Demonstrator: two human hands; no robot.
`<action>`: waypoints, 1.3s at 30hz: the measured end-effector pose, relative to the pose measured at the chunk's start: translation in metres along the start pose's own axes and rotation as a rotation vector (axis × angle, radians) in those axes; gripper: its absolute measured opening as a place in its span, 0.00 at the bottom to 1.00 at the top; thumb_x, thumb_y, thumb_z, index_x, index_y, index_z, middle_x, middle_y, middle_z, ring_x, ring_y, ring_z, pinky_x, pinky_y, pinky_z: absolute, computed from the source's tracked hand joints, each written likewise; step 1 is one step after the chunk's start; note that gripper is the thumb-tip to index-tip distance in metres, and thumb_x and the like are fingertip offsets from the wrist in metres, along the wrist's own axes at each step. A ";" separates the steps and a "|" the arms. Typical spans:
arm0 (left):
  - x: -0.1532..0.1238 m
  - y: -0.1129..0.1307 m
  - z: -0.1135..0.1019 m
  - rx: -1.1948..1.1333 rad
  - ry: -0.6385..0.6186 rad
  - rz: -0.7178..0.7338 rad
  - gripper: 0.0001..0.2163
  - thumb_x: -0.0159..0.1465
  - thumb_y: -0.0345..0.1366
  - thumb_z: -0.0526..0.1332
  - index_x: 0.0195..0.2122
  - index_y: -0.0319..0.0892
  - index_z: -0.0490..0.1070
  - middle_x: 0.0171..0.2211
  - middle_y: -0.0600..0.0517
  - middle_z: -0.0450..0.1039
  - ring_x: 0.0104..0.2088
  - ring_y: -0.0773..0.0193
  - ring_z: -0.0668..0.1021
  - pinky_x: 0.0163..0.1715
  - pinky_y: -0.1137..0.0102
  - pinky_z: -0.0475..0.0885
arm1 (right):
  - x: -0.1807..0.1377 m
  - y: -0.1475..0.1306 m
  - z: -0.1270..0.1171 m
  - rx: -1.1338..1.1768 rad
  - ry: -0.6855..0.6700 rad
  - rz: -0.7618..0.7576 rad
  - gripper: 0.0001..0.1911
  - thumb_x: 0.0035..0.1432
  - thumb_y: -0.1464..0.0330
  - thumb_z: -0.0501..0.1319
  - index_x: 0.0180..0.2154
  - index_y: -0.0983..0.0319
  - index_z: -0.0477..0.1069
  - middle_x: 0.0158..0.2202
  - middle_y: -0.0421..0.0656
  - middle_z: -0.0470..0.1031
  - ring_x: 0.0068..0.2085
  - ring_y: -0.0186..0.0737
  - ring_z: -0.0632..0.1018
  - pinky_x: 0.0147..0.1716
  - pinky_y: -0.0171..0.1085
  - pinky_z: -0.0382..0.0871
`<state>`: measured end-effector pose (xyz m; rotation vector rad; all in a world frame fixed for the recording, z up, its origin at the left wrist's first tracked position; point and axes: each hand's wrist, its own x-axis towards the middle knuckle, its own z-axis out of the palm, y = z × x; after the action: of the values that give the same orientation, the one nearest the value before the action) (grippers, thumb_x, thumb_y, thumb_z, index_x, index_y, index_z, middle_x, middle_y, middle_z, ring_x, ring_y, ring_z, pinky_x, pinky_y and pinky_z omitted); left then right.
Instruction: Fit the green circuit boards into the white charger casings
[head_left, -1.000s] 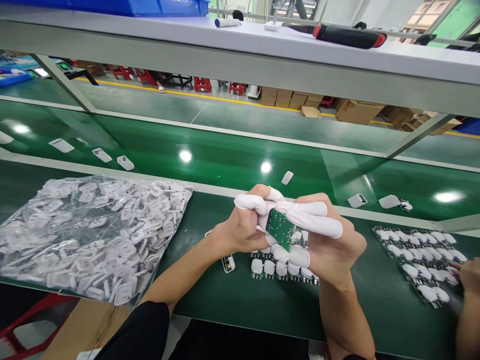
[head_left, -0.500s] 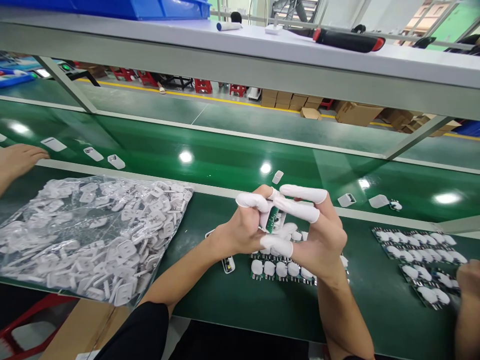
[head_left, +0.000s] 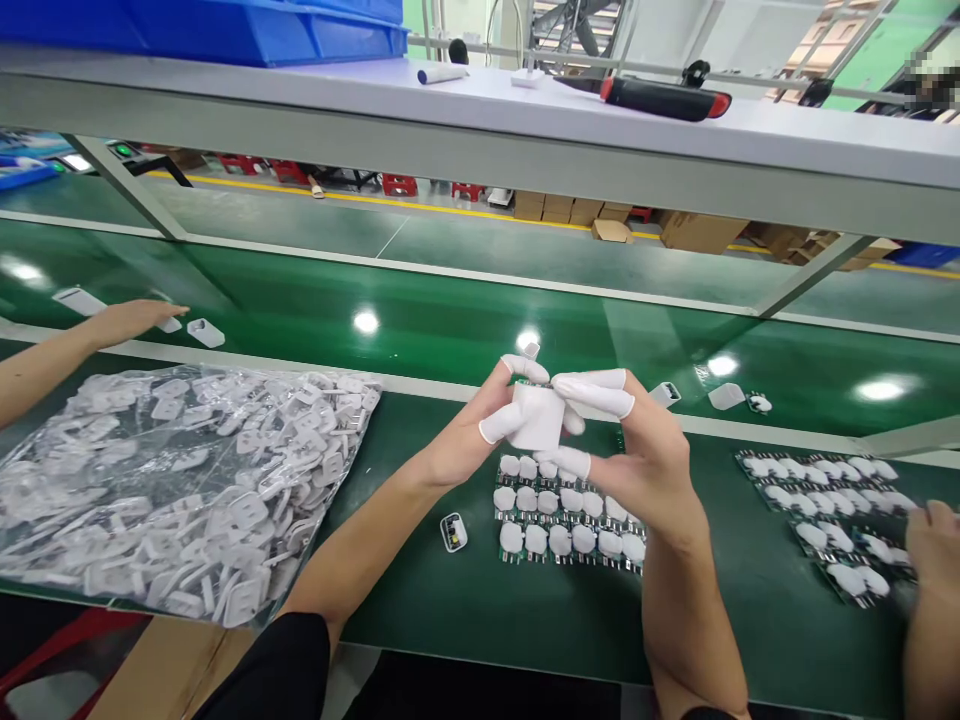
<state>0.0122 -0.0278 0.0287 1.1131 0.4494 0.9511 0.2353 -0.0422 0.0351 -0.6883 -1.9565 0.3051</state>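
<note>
Between my hands is a white plastic casing [head_left: 537,420], its smooth side facing me. A bit of green circuit board shows at its top edge. My left hand [head_left: 480,425], in white finger cots, grips the casing from the left. On the other side my right hand [head_left: 637,440] pinches its edge, fingertips above and thumb below. Beneath them, rows of small green circuit boards with round white pads [head_left: 559,540] lie on the green bench, partly covered by my right hand. Left of these rows sits another white casing [head_left: 454,533] with parts visible inside.
A clear bag of white plastic pieces [head_left: 247,500] lies at left. White casings [head_left: 205,333] rest along the green belt [head_left: 435,340]. Other people's hands reach in at left [head_left: 127,322] and right [head_left: 934,550], the latter by more boards [head_left: 825,485]. A shelf [head_left: 480,130] spans above.
The casing has been turned, so its plain side faces me instead of the board inside. The other person's hand at left has reached right over the belt's casings.
</note>
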 end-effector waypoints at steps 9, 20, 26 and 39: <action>0.020 -0.018 0.000 -0.168 0.320 -0.102 0.24 0.62 0.55 0.81 0.40 0.40 0.77 0.29 0.52 0.82 0.26 0.64 0.83 0.26 0.72 0.78 | 0.005 0.023 0.010 0.240 -0.010 0.435 0.28 0.63 0.55 0.80 0.62 0.52 0.82 0.54 0.45 0.87 0.53 0.47 0.86 0.58 0.50 0.85; 0.029 -0.028 -0.016 -0.179 0.275 -0.140 0.22 0.64 0.52 0.80 0.40 0.36 0.84 0.30 0.47 0.85 0.27 0.64 0.84 0.28 0.73 0.80 | 0.006 0.037 0.019 0.315 0.007 0.515 0.27 0.61 0.54 0.81 0.58 0.53 0.85 0.52 0.43 0.88 0.51 0.46 0.87 0.59 0.50 0.84; 0.035 -0.026 -0.024 -0.081 0.294 -0.134 0.24 0.61 0.57 0.81 0.38 0.39 0.82 0.30 0.50 0.82 0.25 0.64 0.82 0.28 0.69 0.80 | 0.003 0.046 0.028 0.376 0.044 0.557 0.32 0.61 0.52 0.82 0.62 0.51 0.81 0.55 0.45 0.88 0.55 0.49 0.88 0.63 0.53 0.85; 0.059 -0.070 -0.232 0.996 0.871 0.115 0.09 0.67 0.32 0.69 0.41 0.46 0.68 0.38 0.50 0.78 0.39 0.59 0.78 0.46 0.64 0.74 | -0.002 0.094 -0.006 0.055 0.326 0.503 0.23 0.76 0.44 0.64 0.59 0.50 0.84 0.58 0.46 0.89 0.64 0.55 0.86 0.72 0.65 0.77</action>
<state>-0.0950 0.1407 -0.1218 1.5593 1.7160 1.3406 0.2726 0.0321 -0.0095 -1.1177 -1.4441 0.5141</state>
